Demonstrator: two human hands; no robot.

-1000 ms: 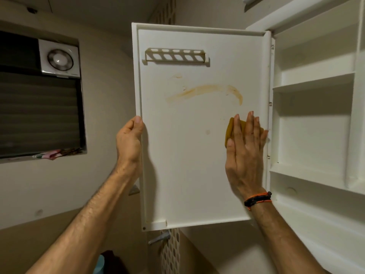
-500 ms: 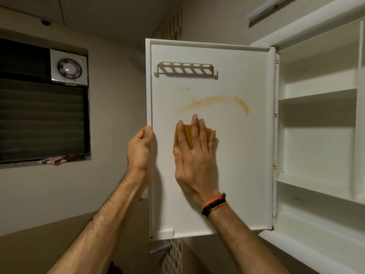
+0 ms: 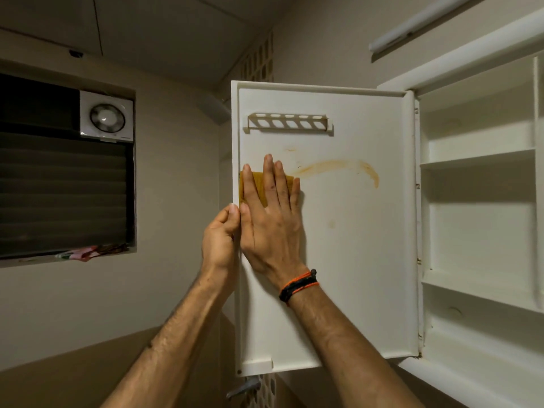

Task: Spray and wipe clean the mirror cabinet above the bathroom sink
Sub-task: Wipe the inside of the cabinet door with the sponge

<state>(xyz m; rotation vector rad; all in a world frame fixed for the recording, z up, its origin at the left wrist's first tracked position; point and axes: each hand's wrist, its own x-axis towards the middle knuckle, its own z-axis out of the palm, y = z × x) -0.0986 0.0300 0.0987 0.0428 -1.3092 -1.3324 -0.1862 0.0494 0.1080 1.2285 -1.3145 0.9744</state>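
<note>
A person cleans the inside of an open cabinet door (image 3: 338, 260) in a dim bathroom. The right hand (image 3: 270, 219), fingers straight and spread, presses a yellow cloth (image 3: 253, 184) flat against the door's upper left, close to its free edge. The left hand (image 3: 219, 237) grips that edge, thumb on the inner face and fingers curled behind, steadying the door.

The job looks well short of finished. An orange-brown smear (image 3: 338, 167) arcs across the upper panel just right of the cloth, ending in a darker hook near the hinge side. A smaller fleck sits above it, and a faint spot (image 3: 332, 223) marks the middle of the door. The slotted rack (image 3: 290, 123) near the top shows no sign of attention either way. Whether the panel has been sprayed cannot be told; no bottle is in view, and the mirror side faces away from the camera.

The cabinet (image 3: 482, 201) hangs at right, its white shelves bare, with a grimy patch at the lower hinge corner. A tube light (image 3: 418, 25) runs above it. On the left wall a dark louvred window (image 3: 64, 195) sits beneath a small exhaust fan (image 3: 106, 116), with something pink lying on the sill (image 3: 82, 254). The walls are plain beige. A tap (image 3: 244, 388) pokes out below the door.
</note>
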